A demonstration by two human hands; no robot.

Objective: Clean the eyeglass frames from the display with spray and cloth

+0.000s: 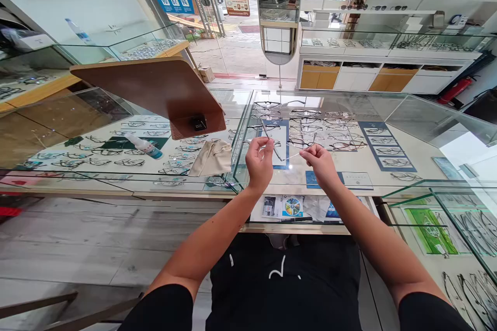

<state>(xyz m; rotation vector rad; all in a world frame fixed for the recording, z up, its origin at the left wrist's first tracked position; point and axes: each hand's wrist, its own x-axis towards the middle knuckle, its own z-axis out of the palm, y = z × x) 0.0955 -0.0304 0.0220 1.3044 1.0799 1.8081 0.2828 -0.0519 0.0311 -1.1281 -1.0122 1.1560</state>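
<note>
Above the glass counter, both my hands hold a thin pair of eyeglasses (278,154). My left hand (259,164) is closed, its thumb and fingers pinching the dark, slender part, which slants down to the right. With a fingertip pinch, my right hand (320,163) grips the end of a fine, pale temple that meets that part near its lower end. The lenses cannot be made out at this angle. Under the glass below my hands lie rows of eyeglasses (305,128) and a blue-and-white display card (280,161).
On the counter to the left are a beige cloth (212,158), a spray bottle (143,145) and a tilted brown-backed mirror or board (155,88). An open drawer (256,213) with papers sits below the counter edge. Another glass case (430,196) stands at right.
</note>
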